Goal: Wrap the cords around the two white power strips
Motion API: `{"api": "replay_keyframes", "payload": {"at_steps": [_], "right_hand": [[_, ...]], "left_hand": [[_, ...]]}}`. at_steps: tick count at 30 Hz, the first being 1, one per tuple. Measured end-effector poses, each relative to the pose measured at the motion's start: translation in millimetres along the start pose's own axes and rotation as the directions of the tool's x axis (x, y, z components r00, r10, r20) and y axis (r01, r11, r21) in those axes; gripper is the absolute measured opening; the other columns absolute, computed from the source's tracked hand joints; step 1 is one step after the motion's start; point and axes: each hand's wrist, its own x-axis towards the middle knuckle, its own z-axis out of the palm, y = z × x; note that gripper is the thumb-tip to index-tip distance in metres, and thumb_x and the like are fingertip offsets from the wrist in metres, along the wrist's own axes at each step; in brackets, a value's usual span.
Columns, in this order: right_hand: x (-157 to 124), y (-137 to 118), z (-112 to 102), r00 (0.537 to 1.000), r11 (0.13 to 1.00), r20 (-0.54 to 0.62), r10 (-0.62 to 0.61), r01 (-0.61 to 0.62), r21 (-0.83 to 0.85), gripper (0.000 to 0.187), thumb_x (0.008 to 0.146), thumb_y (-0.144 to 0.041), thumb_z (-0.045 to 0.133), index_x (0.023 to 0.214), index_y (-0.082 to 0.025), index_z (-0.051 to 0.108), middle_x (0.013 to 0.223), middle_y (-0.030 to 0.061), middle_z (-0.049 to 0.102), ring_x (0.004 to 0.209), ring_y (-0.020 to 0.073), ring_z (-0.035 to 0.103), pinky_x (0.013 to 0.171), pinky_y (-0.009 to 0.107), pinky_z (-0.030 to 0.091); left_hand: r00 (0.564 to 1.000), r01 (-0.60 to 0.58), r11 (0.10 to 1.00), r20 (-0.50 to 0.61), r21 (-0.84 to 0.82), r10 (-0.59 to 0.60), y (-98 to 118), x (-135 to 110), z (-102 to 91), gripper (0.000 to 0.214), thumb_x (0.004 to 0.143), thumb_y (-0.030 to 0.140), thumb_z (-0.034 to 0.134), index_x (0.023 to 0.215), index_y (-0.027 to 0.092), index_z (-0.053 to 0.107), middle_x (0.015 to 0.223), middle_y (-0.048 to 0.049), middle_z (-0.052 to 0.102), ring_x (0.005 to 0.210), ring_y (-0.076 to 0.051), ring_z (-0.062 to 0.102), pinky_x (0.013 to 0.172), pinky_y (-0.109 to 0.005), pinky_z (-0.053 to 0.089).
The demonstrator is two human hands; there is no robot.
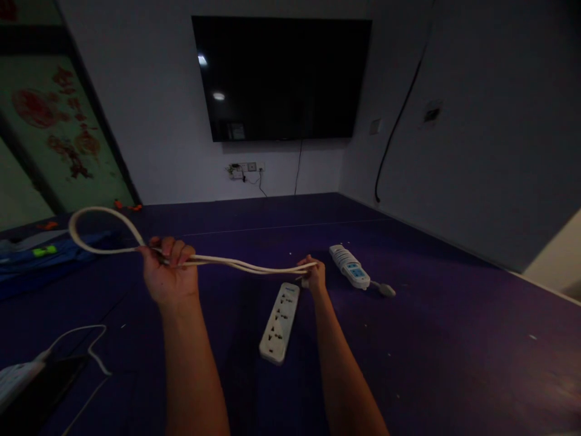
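Note:
A white power cord (254, 268) stretches doubled between my two hands. My left hand (171, 266) is closed around it, and a loop of the cord sticks out past that hand to the left. My right hand (314, 275) pinches the other end of the doubled cord, close to the far end of a white power strip (280, 324). The strip lies with its sockets up on the purple surface, between my forearms. A pale piece, perhaps the plug or the cord's end, shows partly beneath my right hand.
Right of my right hand lies another power strip (349, 266) with its cord wound round it and its plug (387, 290) loose. At lower left are a white socket block (20, 378) with a thin cable and a dark flat object (43, 393). A television (285, 79) hangs on the wall.

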Motion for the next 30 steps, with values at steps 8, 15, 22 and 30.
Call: {"api": "replay_keyframes", "payload": {"at_steps": [8,15,22,30], "right_hand": [[-3,-63,-26,0.815,0.958,0.512,0.273,-0.182,-0.221,0.029,0.05,-0.032,0.076,0.071,-0.012,0.07,0.043,-0.0036,0.052,0.036,0.0059,0.037,0.036,0.018,0.024],[-6,-78,-28,0.811,0.968,0.531,0.246,-0.234,-0.09,0.037,0.047,-0.04,0.079,0.066,-0.011,0.068,0.042,-0.0028,0.051,0.035,0.0043,0.035,0.035,0.018,0.02],[2,-65,6,0.956,0.996,0.285,0.067,-0.083,0.043,0.051,0.063,-0.064,0.063,0.046,-0.017,0.053,0.033,-0.0044,0.038,0.031,0.0057,0.03,0.033,0.02,0.021],[3,-74,12,0.995,0.992,0.09,-0.038,0.027,0.121,0.047,0.063,-0.059,0.067,0.046,-0.019,0.048,0.031,-0.0061,0.035,0.029,0.0056,0.029,0.032,0.02,0.02]], "left_hand": [[0.929,0.356,0.884,-0.216,0.303,-0.3,29,1,-27.0,0.045,0.097,0.031,0.023,0.065,0.015,0.051,0.045,0.0056,0.036,0.028,-0.002,0.021,0.027,-0.014,0.018],[0.893,0.449,0.732,-0.28,0.512,-0.353,29,-3,-36.7,0.022,0.087,0.027,0.052,0.07,0.014,0.055,0.044,0.0063,0.04,0.027,-0.001,0.026,0.028,-0.012,0.02],[0.866,0.488,0.543,-0.303,0.683,-0.397,4,-10,-23.5,0.017,0.08,0.03,0.061,0.077,0.015,0.055,0.044,0.0074,0.041,0.028,-0.001,0.027,0.029,-0.011,0.019],[0.869,0.462,0.432,-0.299,0.775,-0.394,-13,-21,2.3,0.048,0.079,0.025,0.061,0.125,0.026,0.049,0.043,0.0099,0.041,0.027,-0.004,0.03,0.029,-0.011,0.019]]}}
